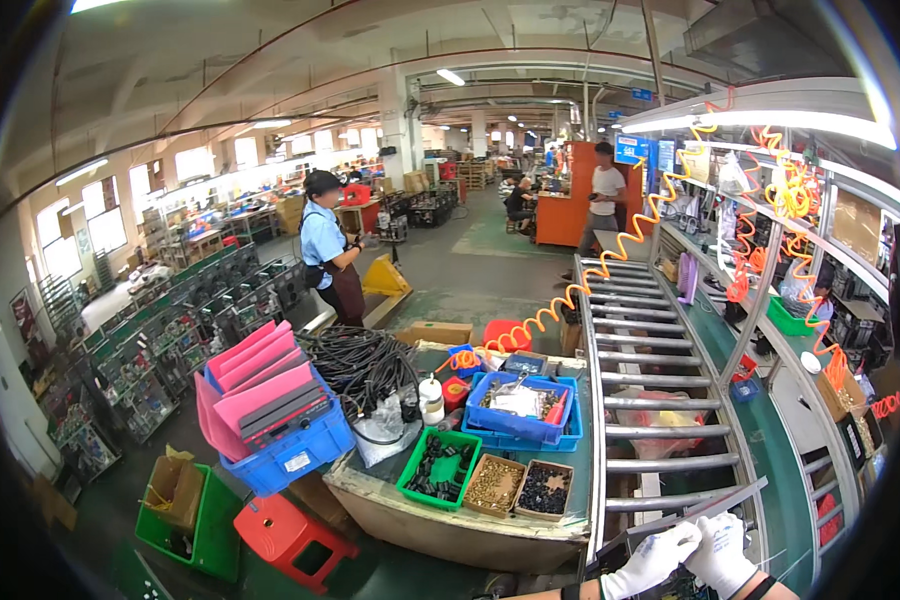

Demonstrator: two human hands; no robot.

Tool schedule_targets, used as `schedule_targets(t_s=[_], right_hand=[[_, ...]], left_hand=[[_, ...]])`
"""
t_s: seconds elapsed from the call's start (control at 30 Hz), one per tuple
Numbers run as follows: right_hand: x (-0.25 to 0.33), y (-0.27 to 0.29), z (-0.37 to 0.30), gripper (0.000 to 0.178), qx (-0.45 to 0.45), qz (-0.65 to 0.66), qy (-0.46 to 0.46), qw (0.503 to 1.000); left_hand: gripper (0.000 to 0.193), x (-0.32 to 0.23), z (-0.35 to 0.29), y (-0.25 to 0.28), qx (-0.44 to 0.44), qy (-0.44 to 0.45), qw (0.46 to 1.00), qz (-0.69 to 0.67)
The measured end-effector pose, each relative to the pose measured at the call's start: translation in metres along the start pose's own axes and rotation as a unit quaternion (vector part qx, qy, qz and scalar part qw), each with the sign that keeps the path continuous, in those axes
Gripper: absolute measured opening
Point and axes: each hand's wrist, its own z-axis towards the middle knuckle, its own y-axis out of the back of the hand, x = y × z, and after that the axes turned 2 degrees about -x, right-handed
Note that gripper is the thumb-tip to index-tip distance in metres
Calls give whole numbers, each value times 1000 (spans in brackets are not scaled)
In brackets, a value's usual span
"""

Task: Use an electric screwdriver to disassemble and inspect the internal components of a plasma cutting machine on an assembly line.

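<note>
Both hands wear white gloves and are close together at the lower right. My left hand (653, 562) is closed with the fingertips pinched; what is in them, if anything, is too small to make out. Beside it, my right hand (720, 556) is curled closed, and its fingers hide whatever they grip. Under and behind the hands is a dark unit with a long, thin metal edge (715, 507), partly covered by the gloves. It is at the near end of the roller conveyor (667, 433).
Left of the conveyor, a bench holds a green bin of black parts (438, 468), a box of brass-coloured parts (494, 484), blue trays (520, 405) and black cables (360, 365). A red stool (288, 540) stands nearby. Orange coiled hoses (630, 240) hang above. A person (332, 250) stands beyond.
</note>
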Motion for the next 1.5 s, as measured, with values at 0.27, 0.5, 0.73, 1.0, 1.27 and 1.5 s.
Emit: schedule_targets(t_s=[0.27,0.5,0.73,1.0,1.27,1.5], right_hand=[[20,33,12,20,94,-79,134,983],[15,14,2,25,115,-160,101,975],[29,20,4,40,182,-187,67,963],[22,17,22,41,162,-43,-7,986],[-9,-2,19,13,133,196,3,971],[-13,-1,20,15,182,191,9,965]], left_hand=[[9,-52,-27,21,-2,99,990,-105],[8,-61,-26,25,-42,107,986,-121],[10,-58,-34,16,-92,111,984,-103],[13,-31,-23,30,-65,91,986,-119],[27,0,-41,53,38,285,882,-373],[25,19,-20,39,213,383,853,-283]])
